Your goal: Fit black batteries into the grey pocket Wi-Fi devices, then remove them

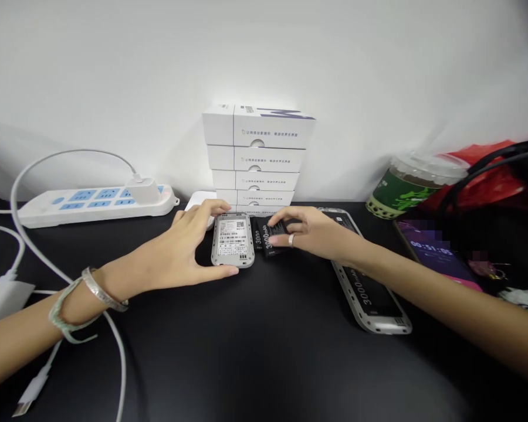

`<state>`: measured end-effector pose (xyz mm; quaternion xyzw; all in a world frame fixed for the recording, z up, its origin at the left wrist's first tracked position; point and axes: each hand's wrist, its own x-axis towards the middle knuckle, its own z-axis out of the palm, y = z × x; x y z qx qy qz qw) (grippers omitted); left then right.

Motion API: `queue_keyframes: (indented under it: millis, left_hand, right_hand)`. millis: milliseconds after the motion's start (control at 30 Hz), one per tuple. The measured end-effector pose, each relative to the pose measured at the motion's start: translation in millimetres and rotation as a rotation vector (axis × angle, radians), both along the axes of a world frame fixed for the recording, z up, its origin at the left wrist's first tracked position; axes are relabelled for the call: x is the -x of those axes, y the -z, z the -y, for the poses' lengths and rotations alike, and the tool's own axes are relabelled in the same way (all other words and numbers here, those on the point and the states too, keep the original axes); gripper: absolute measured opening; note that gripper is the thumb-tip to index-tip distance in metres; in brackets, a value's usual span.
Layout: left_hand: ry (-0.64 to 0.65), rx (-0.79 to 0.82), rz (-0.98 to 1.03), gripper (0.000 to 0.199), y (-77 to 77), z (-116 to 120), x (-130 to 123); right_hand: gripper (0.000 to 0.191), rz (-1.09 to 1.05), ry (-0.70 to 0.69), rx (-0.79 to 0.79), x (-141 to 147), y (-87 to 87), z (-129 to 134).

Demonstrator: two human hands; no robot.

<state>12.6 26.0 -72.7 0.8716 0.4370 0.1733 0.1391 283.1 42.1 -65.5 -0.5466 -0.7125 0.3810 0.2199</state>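
My left hand (176, 249) spans a small grey open-backed device (232, 240), with the thumb at its near edge and the fingertips at its far edge. A white printed label with a square code shows inside the device. Just right of it, my right hand (310, 231), with a ring on one finger, pinches a black battery (273, 246) marked 3000mAh between thumb and fingers. Another black battery (259, 237) lies partly hidden between that one and the device. Under my right forearm, a row of grey devices (374, 325) with black batteries in them runs toward me.
White boxes (264, 158) are stacked against the wall. A white power strip (101, 205) with a plug and cables (118, 351) occupies the left. On the right are a drink cup (405, 187), a phone (435, 252) showing a timer, a red bag (488, 181) and black cables.
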Motion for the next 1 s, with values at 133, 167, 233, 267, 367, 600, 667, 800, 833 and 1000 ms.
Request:
queue_keyframes:
  millis: [133,167,233,267,367,600,667,800,833,1000]
  left_hand:
    - [-0.024,-0.007,-0.018,0.083,0.1,-1,-1]
    - [-0.028,-0.016,-0.023,0.083,0.5,-1,-2]
    - [-0.034,-0.033,-0.038,0.082,1.1,-1,-4]
    - [-0.034,-0.039,-0.044,0.08,1.2,-1,-4]
    - [-0.024,-0.045,-0.057,0.077,0.2,0,-6]
    - [-0.027,-0.047,-0.074,0.08,0.1,-1,-5]
    - [-0.027,-0.043,-0.077,0.082,0.9,-1,-5]
    - [0.0,-0.123,-0.094,0.086,3.1,2,-1]
    - [0.018,-0.152,-0.1,0.084,3.8,3,1]
    - [0.077,-0.21,-0.097,0.078,7.3,2,11]
  right_hand:
    - [0.066,0.136,-0.075,-0.114,-5,5.6,5]
    - [0.065,0.169,-0.084,-0.153,-4,7.5,7]
    - [0.057,0.231,-0.094,-0.232,-1,10.9,10]
    - [0.051,0.259,-0.097,-0.271,1,12.3,12]
    - [0.035,0.336,-0.102,-0.366,8,14.9,15]
    - [0.023,0.5,-0.103,-0.467,10,15.9,21]
    - [0.022,0.538,-0.11,-0.485,12,16.2,23]
    - [0.02,0.577,-0.142,-0.521,12,13.1,27]
    - [0.021,0.578,-0.145,-0.529,8,10.4,27]
    - [0.057,0.534,-0.137,-0.618,-42,-14.4,22]
